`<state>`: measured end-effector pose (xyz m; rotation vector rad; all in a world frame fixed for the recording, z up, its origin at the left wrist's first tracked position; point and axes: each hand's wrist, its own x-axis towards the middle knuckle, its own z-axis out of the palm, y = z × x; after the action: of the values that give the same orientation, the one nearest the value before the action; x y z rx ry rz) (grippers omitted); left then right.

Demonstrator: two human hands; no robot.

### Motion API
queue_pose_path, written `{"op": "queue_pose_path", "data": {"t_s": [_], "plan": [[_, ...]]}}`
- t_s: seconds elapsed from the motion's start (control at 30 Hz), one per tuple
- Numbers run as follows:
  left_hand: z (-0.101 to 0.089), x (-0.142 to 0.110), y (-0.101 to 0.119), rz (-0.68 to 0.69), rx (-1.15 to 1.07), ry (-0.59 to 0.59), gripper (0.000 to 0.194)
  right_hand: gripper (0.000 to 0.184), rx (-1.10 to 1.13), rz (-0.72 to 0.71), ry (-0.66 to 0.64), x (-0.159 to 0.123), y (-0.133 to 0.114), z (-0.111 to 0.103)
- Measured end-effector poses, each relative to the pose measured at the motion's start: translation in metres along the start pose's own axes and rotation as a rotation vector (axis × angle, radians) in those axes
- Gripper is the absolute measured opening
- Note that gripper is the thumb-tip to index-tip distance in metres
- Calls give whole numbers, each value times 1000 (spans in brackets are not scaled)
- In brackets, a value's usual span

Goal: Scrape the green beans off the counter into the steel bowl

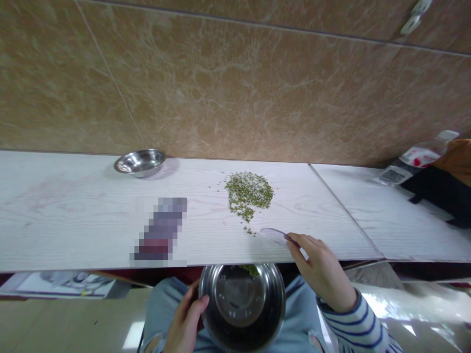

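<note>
My left hand [189, 314] grips the left rim of a deep stainless steel bowl [241, 296], thumb over the edge. The bowl is held at the front edge of the counter, above the lap, with some small green beans [250, 269] inside near its far rim. In my right hand [320, 264] is a thin, clear plastic piece with a rounded edge [274, 235], pinched between thumb and fingers just above or on the counter. Spread on the counter ahead lies a patch of green mung beans [252, 190], with a narrow trail toward the bowl.
A small shallow metal bowl [140, 163] stands by the wall at left. A blurred-out rectangular object [160, 230] lies on the white counter [73, 211]. A clear bottle [412, 159] and a dark bag [437, 191] are at far right. The tiled wall [235, 88] bounds the back.
</note>
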<state>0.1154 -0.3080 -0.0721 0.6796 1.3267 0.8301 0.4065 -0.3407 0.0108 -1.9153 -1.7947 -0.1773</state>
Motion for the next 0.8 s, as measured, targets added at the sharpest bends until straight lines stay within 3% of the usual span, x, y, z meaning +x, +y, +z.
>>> {"op": "queue_pose_path", "data": {"t_s": [0.3, 0.8], "plan": [[0, 3, -1, -7, -31, 18, 46, 24, 29, -48, -14, 2, -13, 1], [1, 1, -1, -11, -21, 3, 45, 26, 27, 13, 3, -2, -8, 3]]}}
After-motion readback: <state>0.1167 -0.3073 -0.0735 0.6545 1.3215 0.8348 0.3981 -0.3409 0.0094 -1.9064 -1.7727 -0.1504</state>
